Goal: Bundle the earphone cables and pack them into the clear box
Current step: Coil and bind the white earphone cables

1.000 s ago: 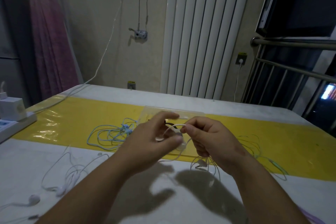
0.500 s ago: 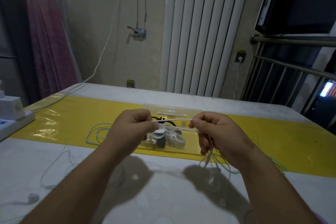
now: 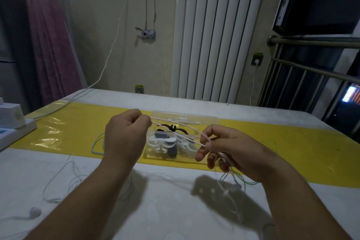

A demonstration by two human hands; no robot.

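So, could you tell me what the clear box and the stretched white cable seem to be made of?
The clear rectangular box looks like glossy rigid plastic: see-through walls, glinting edges. The thin white cable looks like matte soft plastic or rubber sheathing; it bends freely.

The scene is seen through one wide-angle camera worn at head height, directed forward and down across the bench [image 3: 165, 210]. The left hand [image 3: 124, 138] and right hand [image 3: 233, 148] are framed close at lower centre; the radiator [image 3: 218, 35] on the far wall is taken in beyond.
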